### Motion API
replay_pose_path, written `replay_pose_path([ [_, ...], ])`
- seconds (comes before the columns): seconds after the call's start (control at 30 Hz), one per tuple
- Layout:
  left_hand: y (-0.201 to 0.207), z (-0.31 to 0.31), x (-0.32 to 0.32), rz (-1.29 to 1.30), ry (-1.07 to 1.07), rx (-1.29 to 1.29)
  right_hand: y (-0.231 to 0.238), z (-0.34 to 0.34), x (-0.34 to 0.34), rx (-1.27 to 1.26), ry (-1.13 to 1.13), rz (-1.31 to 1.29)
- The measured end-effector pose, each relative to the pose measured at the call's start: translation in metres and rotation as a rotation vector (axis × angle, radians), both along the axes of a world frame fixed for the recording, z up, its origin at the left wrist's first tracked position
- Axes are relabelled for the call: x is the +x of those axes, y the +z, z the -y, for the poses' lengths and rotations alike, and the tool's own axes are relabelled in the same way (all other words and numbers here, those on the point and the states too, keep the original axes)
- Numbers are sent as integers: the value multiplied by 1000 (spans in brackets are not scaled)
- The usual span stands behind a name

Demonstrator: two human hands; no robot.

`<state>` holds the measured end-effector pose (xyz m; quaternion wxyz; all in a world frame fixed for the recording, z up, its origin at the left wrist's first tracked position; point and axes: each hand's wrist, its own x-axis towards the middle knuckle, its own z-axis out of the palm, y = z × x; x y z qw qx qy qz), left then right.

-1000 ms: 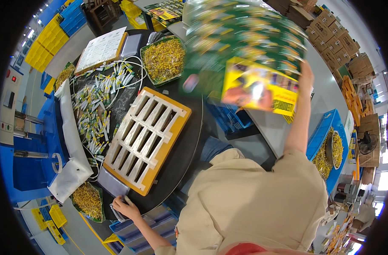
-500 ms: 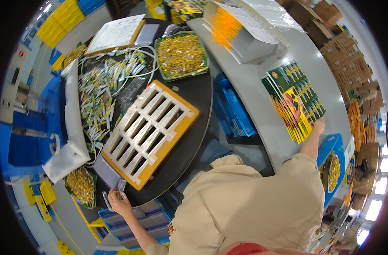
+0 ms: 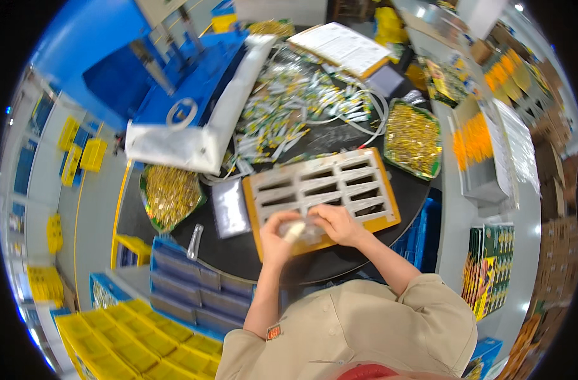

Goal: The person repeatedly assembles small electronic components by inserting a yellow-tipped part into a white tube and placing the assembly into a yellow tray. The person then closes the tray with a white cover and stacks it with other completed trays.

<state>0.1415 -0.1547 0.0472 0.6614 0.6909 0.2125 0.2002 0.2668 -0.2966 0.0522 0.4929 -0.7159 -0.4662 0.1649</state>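
Observation:
Both hands meet over the near edge of a slotted white tray on an orange base [image 3: 390,223]. My left hand [image 3: 279,235] is closed, and my right hand [image 3: 337,224] has its fingers pinched together. Between them is a clear plastic piece [image 3: 312,235], blurred, its exact shape hard to make out. Left of the tray lies a flat stack of clear plastic sheets or shells [image 3: 231,208]. A narrow clear plastic piece [image 3: 195,241] sits by the table's edge. The tray's slots look dark, with nothing visible in them.
Small white-and-green tubes [image 3: 282,120] lie heaped behind the tray. Trays of small gold pieces stand left [image 3: 170,195] and right [image 3: 413,138]. Printed cards [image 3: 492,266] rest on the grey side table. Blue bins [image 3: 200,278] and yellow crates [image 3: 137,335] stand at lower left.
My right hand has left the printed cards on the side table, and my left hand has left the plastic pieces at the table's edge. Both are now together over the tray; the view has turned left.

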Motion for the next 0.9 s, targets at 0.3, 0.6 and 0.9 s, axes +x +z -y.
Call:
replay_pose_path([
  [0.3, -24, -72, -11, -256, 273, 75, -30, -109, 24, 241, 221, 328],
  [0.6, -37, -89, 0, -276, 135, -306, -48, -123, 91, -26, 253, 435],
  [0.9, -34, -81, -13, -207, 187, -331, -49, -107, 75, 0, 78, 870],
])
